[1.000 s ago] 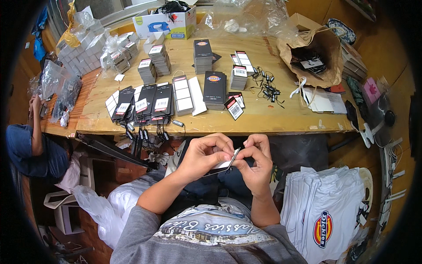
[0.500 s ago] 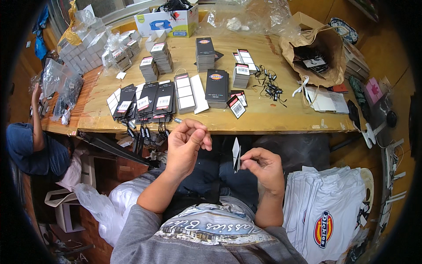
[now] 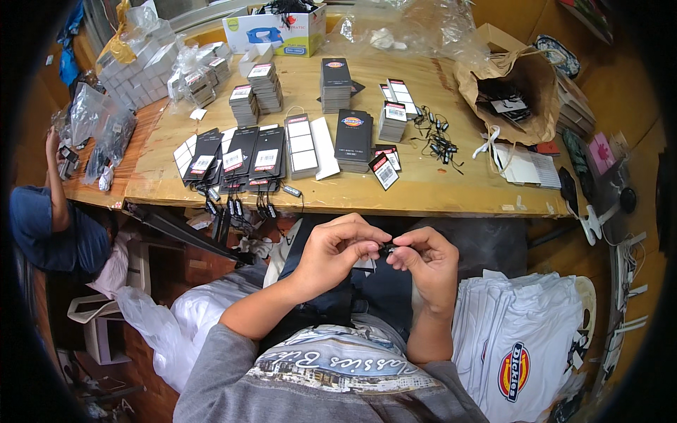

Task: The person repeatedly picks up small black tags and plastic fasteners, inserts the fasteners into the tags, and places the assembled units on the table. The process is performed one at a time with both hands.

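Observation:
Both hands meet above my lap, below the table's front edge, with their fingertips almost touching. Between them is a small black tag string (image 3: 386, 249) with a dark fastener, mostly covered by fingers. My left hand (image 3: 337, 250) is closed in a pinch on its left side. My right hand (image 3: 429, 262) pinches it from the other side. A white hang tag (image 3: 365, 265) shows partly below my left fingers; the rest is hidden. On the table ahead are black hang tags (image 3: 266, 156) with strings over the edge, a stack of white-panelled tags (image 3: 302, 149) and a black tag stack (image 3: 353, 137).
Loose black strings (image 3: 438, 137) lie right of the stacks. A brown paper bag (image 3: 543, 106) stands at the far right, and folded white shirts (image 3: 486, 338) are piled beside me. At left are plastic bags (image 3: 159, 324) and another person (image 3: 56, 225).
My left hand has come down and right to meet my right hand. The tags, upright at my right fingertips before, now hang lower, partly hidden, and a black string shows between both hands.

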Demonstrator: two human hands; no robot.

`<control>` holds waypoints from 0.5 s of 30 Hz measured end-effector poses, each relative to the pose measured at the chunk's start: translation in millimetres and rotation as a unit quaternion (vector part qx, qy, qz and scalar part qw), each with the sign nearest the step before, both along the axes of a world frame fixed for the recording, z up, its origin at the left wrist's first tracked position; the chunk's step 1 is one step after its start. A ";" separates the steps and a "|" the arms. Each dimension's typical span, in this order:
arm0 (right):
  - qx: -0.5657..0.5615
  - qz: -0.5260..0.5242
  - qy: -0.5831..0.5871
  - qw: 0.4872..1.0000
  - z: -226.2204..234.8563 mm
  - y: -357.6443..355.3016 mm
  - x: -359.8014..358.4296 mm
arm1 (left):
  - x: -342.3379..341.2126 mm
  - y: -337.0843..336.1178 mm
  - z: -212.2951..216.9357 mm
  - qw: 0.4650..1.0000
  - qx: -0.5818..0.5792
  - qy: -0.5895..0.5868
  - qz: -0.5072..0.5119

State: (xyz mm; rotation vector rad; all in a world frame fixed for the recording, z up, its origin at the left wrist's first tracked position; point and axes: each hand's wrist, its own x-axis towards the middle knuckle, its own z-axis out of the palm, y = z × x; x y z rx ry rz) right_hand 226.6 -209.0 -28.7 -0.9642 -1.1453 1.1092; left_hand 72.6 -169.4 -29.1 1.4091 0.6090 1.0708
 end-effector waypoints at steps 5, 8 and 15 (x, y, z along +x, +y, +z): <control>0.007 -0.013 -0.035 0.999 1.4 2.1 -1.8 | -1.9 -2.1 0.5 0.999 -0.036 -0.001 0.004; 0.013 -0.002 -0.062 0.998 1.3 2.5 -0.7 | -3.6 -1.6 3.8 0.999 -0.001 0.040 0.007; -0.009 0.061 -0.033 0.998 3.7 1.9 2.4 | -5.7 8.0 -0.7 0.990 -0.080 -0.070 -0.094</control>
